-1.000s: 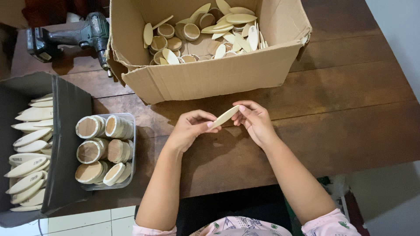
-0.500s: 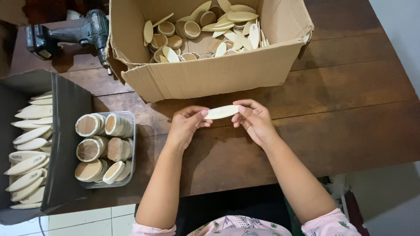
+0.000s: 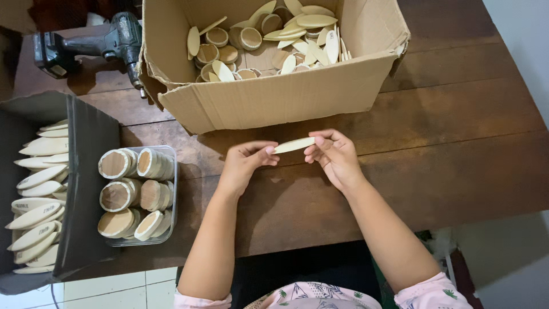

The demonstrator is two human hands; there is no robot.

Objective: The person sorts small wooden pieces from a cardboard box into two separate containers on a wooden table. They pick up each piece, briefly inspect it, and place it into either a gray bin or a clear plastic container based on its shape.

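Note:
Both hands hold one pale, flat, leaf-shaped wooden piece [image 3: 293, 145] above the brown wooden table [image 3: 457, 143]. My left hand [image 3: 245, 163] pinches its left tip with thumb and fingers. My right hand [image 3: 334, 155] grips its right end. The piece lies almost level, seen nearly edge-on, just in front of the open cardboard box [image 3: 274, 97].
The cardboard box holds several loose leaf-shaped pieces and round wooden cups. A clear plastic tub [image 3: 170, 189] of round wooden cups stands at the left. A dark tray [image 3: 91, 171] with stacked leaf-shaped pieces is further left. A cordless drill [image 3: 97, 43] lies at the back left.
The wooden piece has been turned between the fingers, from tilted, to its broad face up, to nearly edge-on and level. Both hands stay in about the same place.

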